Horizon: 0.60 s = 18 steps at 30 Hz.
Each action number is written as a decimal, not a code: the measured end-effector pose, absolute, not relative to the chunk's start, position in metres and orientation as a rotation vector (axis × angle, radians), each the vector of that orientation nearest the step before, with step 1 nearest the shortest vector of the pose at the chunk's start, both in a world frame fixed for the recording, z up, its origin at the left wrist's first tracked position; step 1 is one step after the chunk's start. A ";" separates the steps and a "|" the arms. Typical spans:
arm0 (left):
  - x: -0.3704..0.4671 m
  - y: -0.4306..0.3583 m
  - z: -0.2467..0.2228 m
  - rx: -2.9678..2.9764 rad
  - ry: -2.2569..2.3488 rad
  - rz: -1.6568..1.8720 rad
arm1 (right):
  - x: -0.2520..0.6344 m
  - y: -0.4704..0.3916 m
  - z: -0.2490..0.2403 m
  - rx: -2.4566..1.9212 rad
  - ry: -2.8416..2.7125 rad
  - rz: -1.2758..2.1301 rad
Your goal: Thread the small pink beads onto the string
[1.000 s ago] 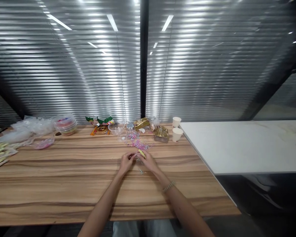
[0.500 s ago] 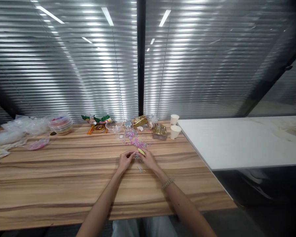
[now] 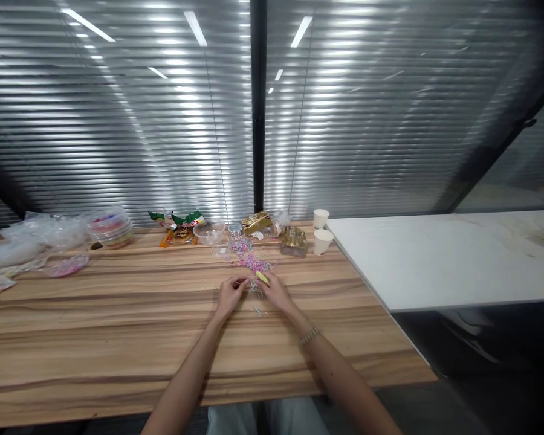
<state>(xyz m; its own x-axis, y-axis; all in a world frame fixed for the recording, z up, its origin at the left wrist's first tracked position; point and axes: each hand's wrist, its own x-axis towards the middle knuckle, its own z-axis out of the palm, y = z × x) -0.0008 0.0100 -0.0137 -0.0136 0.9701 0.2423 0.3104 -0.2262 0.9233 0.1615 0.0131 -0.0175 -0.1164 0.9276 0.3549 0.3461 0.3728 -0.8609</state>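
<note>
My right hand is closed on a small yellow tool at the middle of the wooden table. Just left of it, my left hand has its fingertips pinched together; whatever they hold is too small to name. Between and below the hands lie small pale green pieces, with a few more nearer to me. A loose pile of tiny pink and purple pieces is spread just beyond my fingertips.
Behind the pile stand a clear bowl, gold packets and two paper cups. Green snack bags lie back left. Stacked tubs and plastic bags are far left. A white table adjoins on the right.
My right hand has shifted slightly right, away from my left fingertips, with the yellow tool in it. My left hand is nearly unmoved.
</note>
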 end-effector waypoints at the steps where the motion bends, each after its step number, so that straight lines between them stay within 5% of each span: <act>1: -0.001 0.010 -0.014 1.628 1.365 1.252 | 0.161 0.013 -0.017 -1.151 -1.669 0.754; 18: 0.002 0.004 -0.009 2.014 1.342 1.163 | 0.161 0.013 -0.015 -1.153 -1.670 0.817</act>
